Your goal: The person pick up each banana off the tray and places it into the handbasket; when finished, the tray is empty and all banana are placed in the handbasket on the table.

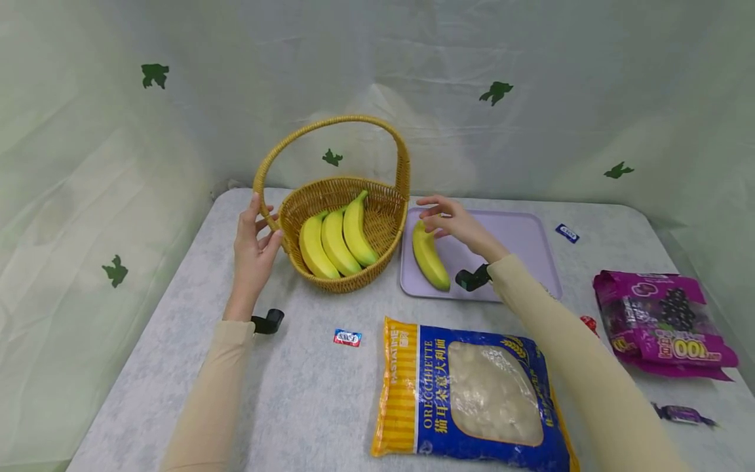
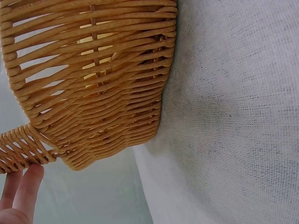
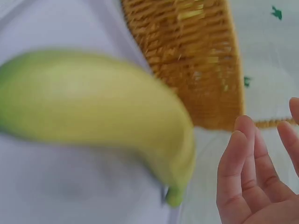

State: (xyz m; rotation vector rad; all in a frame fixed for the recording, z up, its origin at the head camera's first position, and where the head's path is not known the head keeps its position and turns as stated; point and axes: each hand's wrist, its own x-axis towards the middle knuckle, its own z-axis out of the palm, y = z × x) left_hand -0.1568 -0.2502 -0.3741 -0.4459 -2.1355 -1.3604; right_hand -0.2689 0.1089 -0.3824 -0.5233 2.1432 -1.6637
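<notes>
right hand (image 1: 451, 221) fingers loose, on stem end of banana (image 1: 429, 257) at tray's (image 1: 531, 236) 9 o'clock | left hand (image 1: 253, 246) open, steadying wicker basket (image 1: 345, 226) | banana: light, firm, bruisable; grip mid-body

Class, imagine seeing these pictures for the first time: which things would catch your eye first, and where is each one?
First comes the wicker basket at the back of the table, with three bananas inside and the left hand touching its handle base. Right of it, a single banana lies on the lilac tray, the right hand at its far tip. Nearest the camera lies a blue and yellow pasta bag.
</notes>
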